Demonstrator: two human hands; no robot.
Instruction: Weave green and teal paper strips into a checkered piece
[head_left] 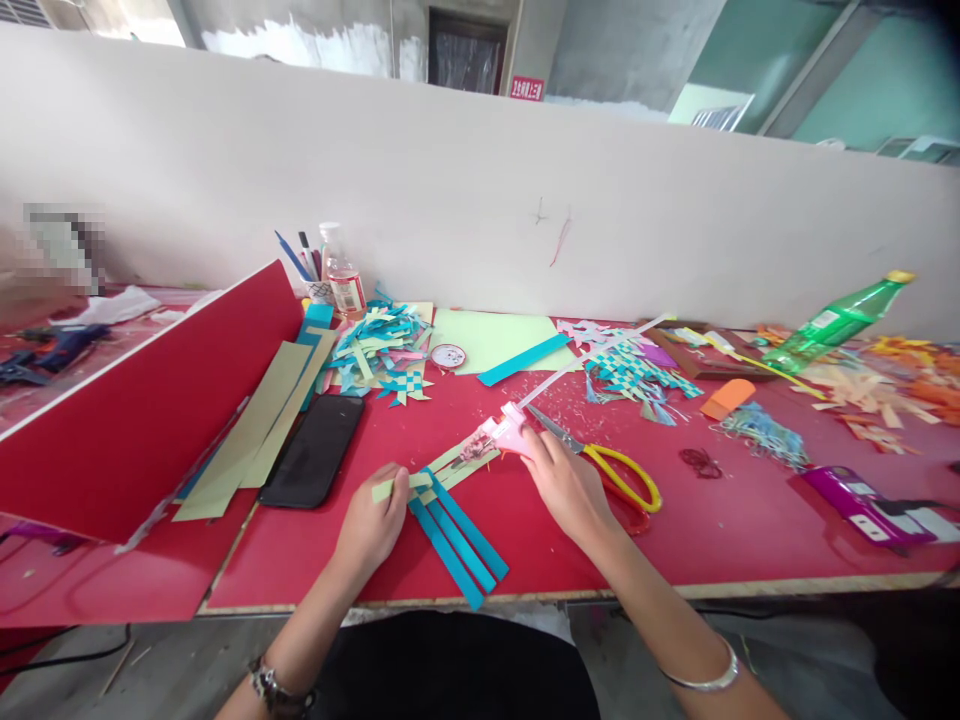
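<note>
My left hand [379, 515] pinches a short pale-green strip where it crosses teal paper strips [461, 550]. These teal strips fan out toward the table's front edge, and longer pale-green strips [469, 475] run away to the right. In my right hand [566, 485] is a pink hot glue gun [510, 430], with a long whitish glue stick [562, 375] jutting from its back. The gun's nozzle end lies over the pale-green strips; its tip is hard to make out. Just beyond my right hand lie scissors [619, 475] with yellow and red handles.
A black phone [313, 452] and loose paper strips [244, 430] lie left, beside a red divider board [165, 400]. Behind are a pile of cut strips [379, 345], a plastic bottle [345, 280] and woven paper [630, 365]. A green bottle [840, 320] leans right, near a purple power strip [859, 505].
</note>
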